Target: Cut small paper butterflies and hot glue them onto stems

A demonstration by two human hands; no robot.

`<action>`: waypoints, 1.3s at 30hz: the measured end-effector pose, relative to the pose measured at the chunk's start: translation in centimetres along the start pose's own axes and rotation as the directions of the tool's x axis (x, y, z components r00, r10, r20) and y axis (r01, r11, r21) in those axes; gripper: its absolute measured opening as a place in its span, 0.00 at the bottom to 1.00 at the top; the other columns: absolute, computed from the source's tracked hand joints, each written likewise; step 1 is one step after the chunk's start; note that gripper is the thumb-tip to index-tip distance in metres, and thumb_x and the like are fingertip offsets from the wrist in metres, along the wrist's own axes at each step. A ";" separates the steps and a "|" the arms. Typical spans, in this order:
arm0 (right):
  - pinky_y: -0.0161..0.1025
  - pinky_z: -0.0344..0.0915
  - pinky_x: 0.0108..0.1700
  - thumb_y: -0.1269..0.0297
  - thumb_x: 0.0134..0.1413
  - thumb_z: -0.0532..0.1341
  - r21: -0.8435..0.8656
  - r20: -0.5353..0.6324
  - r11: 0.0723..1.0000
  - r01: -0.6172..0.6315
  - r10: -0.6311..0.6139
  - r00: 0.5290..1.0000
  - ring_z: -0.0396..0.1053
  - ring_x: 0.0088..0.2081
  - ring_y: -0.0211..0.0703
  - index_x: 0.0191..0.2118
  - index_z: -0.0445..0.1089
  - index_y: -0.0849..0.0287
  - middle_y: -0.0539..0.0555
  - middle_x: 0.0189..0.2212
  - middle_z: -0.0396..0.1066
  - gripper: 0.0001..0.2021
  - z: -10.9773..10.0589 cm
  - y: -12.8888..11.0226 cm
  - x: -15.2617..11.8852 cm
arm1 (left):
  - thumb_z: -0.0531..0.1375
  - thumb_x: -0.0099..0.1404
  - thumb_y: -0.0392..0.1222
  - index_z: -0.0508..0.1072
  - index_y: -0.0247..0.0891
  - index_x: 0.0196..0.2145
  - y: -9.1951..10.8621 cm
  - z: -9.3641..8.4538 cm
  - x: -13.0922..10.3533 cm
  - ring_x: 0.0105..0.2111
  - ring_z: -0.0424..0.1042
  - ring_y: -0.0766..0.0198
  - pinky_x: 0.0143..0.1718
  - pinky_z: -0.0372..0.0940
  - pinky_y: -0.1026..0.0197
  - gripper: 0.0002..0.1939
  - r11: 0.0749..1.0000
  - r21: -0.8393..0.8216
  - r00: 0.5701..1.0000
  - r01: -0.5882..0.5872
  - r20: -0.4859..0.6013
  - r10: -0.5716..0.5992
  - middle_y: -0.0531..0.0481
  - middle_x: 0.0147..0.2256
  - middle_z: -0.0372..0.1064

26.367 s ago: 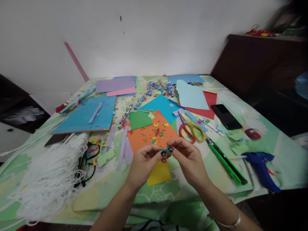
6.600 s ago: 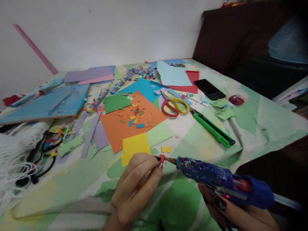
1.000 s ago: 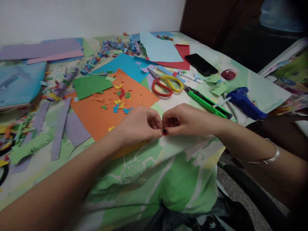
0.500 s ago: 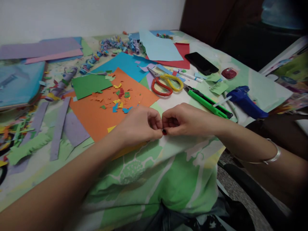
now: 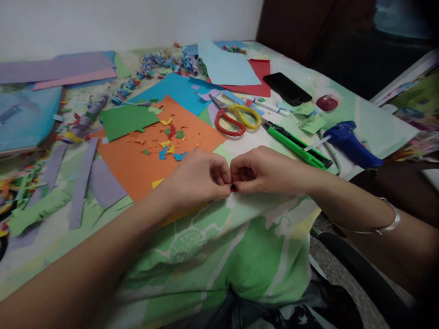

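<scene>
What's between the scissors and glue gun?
The green cutter lies between the scissors and glue gun, as the head view shows; the white glue stick appears to overlap it.

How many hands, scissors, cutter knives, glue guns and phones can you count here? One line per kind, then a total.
Hands: 2
Scissors: 1 pair
Cutter knife: 1
Glue gun: 1
Phone: 1
Total: 6

Your left hand (image 5: 200, 177) and right hand (image 5: 260, 171) — meeting over the tablecloth (image 5: 254, 251), orange paper (image 5: 128, 167), scissors (image 5: 226, 110) and green cutter (image 5: 295, 147) just beyond.
</scene>
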State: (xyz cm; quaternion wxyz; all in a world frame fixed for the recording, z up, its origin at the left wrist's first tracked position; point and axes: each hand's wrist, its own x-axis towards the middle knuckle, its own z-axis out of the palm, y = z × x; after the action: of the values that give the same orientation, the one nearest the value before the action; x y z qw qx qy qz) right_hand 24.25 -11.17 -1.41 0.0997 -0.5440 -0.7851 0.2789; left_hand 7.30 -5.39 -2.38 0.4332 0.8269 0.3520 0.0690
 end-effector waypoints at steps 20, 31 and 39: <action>0.35 0.48 0.26 0.68 0.47 0.59 0.013 -0.008 1.000 0.018 -0.018 1.000 0.58 0.23 0.35 0.26 0.67 0.58 0.48 0.21 0.65 0.02 0.1 0.3 0.0 | 0.61 0.43 0.31 0.72 0.36 0.19 -0.3 0.0 0.1 0.18 0.63 0.70 0.20 0.55 0.69 0.03 0.997 -0.044 0.998 -0.057 -0.012 0.057 0.56 0.15 0.63; 0.35 0.49 0.26 0.69 0.46 0.59 0.000 -0.023 1.000 0.014 -0.014 1.000 0.59 0.23 0.36 0.25 0.67 0.58 0.49 0.21 0.66 0.03 0.1 0.1 -0.1 | 0.61 0.43 0.31 0.72 0.36 0.19 0.1 0.0 -0.1 0.17 0.62 0.70 0.19 0.55 0.69 0.03 1.000 -0.023 1.000 -0.016 -0.022 0.015 0.56 0.14 0.62; 0.35 0.49 0.25 0.70 0.45 0.59 0.006 -0.030 1.000 0.018 -0.018 0.999 0.59 0.23 0.35 0.25 0.67 0.58 0.49 0.21 0.65 0.02 0.1 -0.1 -0.3 | 0.61 0.44 0.32 0.72 0.37 0.20 0.0 0.1 -0.1 0.19 0.66 0.67 0.21 0.57 0.68 0.03 0.999 -0.025 1.000 -0.025 -0.012 0.025 0.54 0.15 0.65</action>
State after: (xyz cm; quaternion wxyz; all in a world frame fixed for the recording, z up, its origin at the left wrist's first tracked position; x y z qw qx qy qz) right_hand 24.23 -11.47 -1.39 0.1154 -0.5406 -0.7876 0.2722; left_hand 7.24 -5.47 -2.42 0.4408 0.8252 0.3432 0.0835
